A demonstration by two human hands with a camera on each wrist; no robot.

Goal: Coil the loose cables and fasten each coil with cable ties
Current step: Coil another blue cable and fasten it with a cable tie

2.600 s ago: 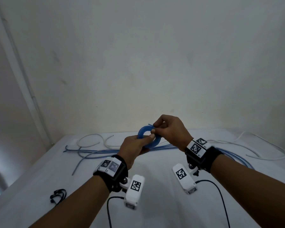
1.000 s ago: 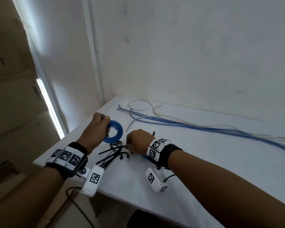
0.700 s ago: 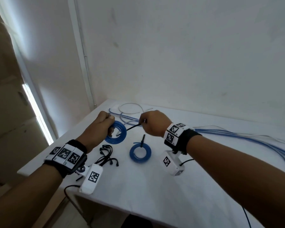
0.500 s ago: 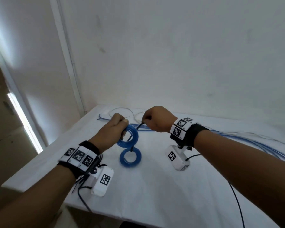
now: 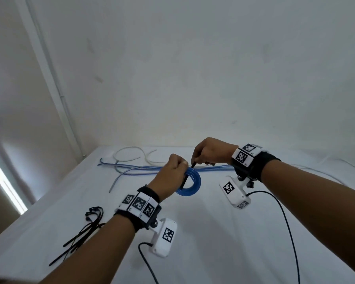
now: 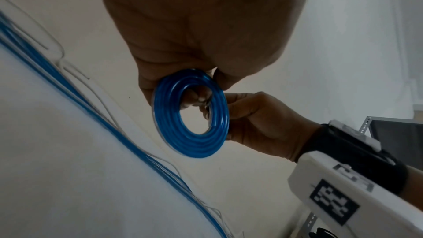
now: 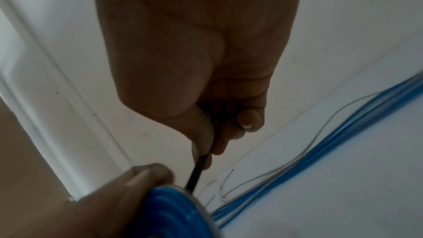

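Observation:
My left hand (image 5: pixel 177 168) grips a coiled blue cable (image 5: pixel 195 182) and holds it upright above the white table (image 5: pixel 213 232). In the left wrist view the fingers curl round the coil's (image 6: pixel 201 144) top rim. My right hand (image 5: pixel 195 160), just right of the left, pinches a black cable tie (image 5: pixel 193 166). The tie (image 7: pixel 196 173) slants down from the right hand (image 7: pixel 206 153) to the coil (image 7: pixel 169 211). Its lower part shows in the coil's opening in the head view.
Several loose black cable ties (image 5: pixel 84 230) lie at the near left of the table. Long loose blue cables (image 5: pixel 139 168) and a white cable (image 5: pixel 129 153) stretch along the far edge by the wall. Black leads trail from the wrist cameras.
My right hand took a tie from the pile and brought it to the coil in my left hand. Both hands moved toward the table's middle. The second coil on the table no longer shows.

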